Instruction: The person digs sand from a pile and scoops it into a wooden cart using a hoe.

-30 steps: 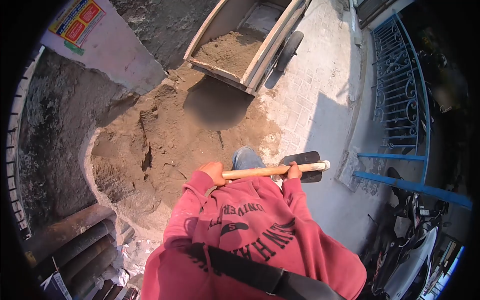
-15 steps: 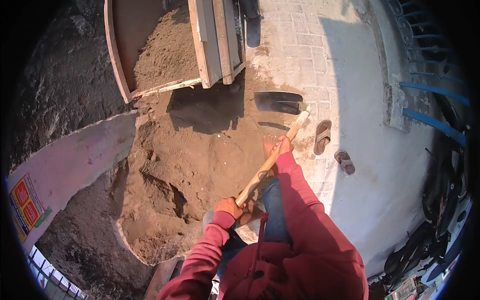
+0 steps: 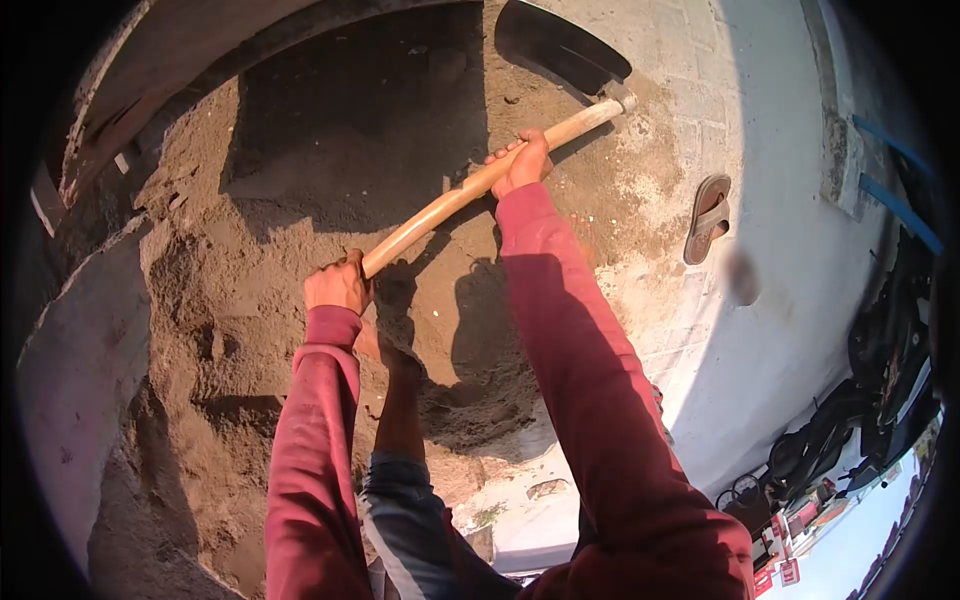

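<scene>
A hoe with a pale wooden handle slants up to the right across the view. Its broad dark blade is at the top, over the edge of the sand. My left hand is closed round the lower end of the handle. Farther up, my right hand grips the shaft between its middle and the blade. Both arms reach forward in red sleeves. Whether the blade touches the sand cannot be told.
A wooden-sided box stands at upper left, its shadow falling on the sand. To the right, a sandal lies on the paving, with a blurred second one beside it. Motorbikes and blue metal bars are farther right.
The hoe has moved up and left in view, with both hands still on it. My view has shifted closer over the sand, and a leg has stepped forward.
</scene>
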Available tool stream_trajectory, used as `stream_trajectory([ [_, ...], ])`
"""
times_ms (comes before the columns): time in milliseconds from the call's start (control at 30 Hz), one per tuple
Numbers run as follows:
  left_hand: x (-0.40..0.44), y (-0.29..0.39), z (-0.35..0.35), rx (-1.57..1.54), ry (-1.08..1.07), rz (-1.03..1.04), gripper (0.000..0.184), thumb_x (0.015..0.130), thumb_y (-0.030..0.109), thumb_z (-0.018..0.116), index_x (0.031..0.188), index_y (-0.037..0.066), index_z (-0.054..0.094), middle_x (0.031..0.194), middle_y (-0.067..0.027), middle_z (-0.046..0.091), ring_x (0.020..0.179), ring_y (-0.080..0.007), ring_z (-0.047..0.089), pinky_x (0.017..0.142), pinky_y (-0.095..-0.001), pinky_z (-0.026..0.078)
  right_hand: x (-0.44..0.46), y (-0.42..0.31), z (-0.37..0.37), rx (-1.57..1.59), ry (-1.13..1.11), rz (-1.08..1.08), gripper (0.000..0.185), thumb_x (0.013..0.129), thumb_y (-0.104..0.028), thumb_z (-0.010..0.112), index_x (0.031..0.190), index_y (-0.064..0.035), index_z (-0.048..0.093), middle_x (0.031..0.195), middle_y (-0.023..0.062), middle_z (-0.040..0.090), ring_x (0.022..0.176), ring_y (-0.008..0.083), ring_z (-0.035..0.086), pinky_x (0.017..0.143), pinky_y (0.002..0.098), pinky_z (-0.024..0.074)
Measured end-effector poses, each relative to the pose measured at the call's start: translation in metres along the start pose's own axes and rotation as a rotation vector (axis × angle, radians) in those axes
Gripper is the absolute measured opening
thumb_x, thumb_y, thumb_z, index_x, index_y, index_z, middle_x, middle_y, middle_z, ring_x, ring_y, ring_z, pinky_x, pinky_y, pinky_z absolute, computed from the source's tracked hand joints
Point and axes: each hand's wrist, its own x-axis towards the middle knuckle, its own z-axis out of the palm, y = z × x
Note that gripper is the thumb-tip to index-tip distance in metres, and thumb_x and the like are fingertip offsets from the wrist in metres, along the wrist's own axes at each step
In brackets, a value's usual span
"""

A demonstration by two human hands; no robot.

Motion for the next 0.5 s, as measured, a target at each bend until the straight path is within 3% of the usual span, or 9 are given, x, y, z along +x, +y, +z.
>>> stream_trajectory([
  [133, -0.009, -0.017, -0.037, -0.065, -0.002, 0.005, 0.029, 0.081, 0.037, 0.066, 0.095, 0.012, 0.065, 0.071, -0.0122, 0.067, 0.067, -0.0314, 0.066, 0.062, -0.0422, 0.053, -0.010, 0.018, 0.025, -0.136, 0.026, -0.115, 0.018, 0.080, -0.013, 0.054, 0.086, 0.0019, 0.046, 0.064, 0.0085, 0.045, 0.048, 0.0203, 0.049, 0.043, 0.0370, 0.0473],
  [233, -0.037, -0.003, -0.063, -0.195, -0.197, -0.011, 0.037, 0.081, 0.044, 0.066, 0.089, 0.008, 0.068, 0.073, -0.0177, 0.067, 0.072, -0.0349, 0.067, 0.068, -0.0447, 0.052, -0.025, 0.011, 0.018, -0.434, 0.183, -0.134, 0.022, 0.082, -0.013, 0.053, 0.089, 0.0084, 0.053, 0.065, 0.0136, 0.053, 0.047, 0.0215, 0.053, 0.041, 0.0367, 0.0486],
  [333, -0.088, 0.012, -0.069, -0.317, -0.181, -0.069, 0.043, 0.078, 0.044, 0.070, 0.084, 0.001, 0.069, 0.073, -0.0195, 0.067, 0.072, -0.0354, 0.067, 0.068, -0.0442, 0.053, -0.050, 0.015, 0.022, -0.646, 0.182, -0.044, 0.013, 0.085, -0.011, 0.051, 0.084, 0.0016, 0.051, 0.061, 0.0078, 0.049, 0.044, 0.0205, 0.049, 0.040, 0.0371, 0.0476],
  [433, -0.129, 0.020, -0.073, -0.356, -0.254, -0.192, 0.042, 0.078, 0.043, 0.071, 0.087, 0.002, 0.069, 0.077, -0.0210, 0.068, 0.076, -0.0362, 0.067, 0.071, -0.0450, 0.052, -0.064, 0.044, 0.015, -0.751, 0.195, -0.051, 0.019, 0.084, -0.011, 0.053, 0.089, 0.0074, 0.056, 0.062, 0.0118, 0.054, 0.042, 0.0224, 0.052, 0.039, 0.0374, 0.0487],
  [500, -0.158, 0.026, -0.074, -0.529, -0.398, -0.264, 0.048, 0.079, 0.048, 0.067, 0.098, 0.004, 0.068, 0.085, -0.0227, 0.068, 0.084, -0.0385, 0.067, 0.076, -0.0450, 0.052, -0.087, 0.053, 0.007, -0.855, 0.187, -0.030, 0.023, 0.084, -0.011, 0.054, 0.093, 0.0099, 0.057, 0.062, 0.0130, 0.056, 0.044, 0.0225, 0.054, 0.039, 0.0371, 0.0491],
])
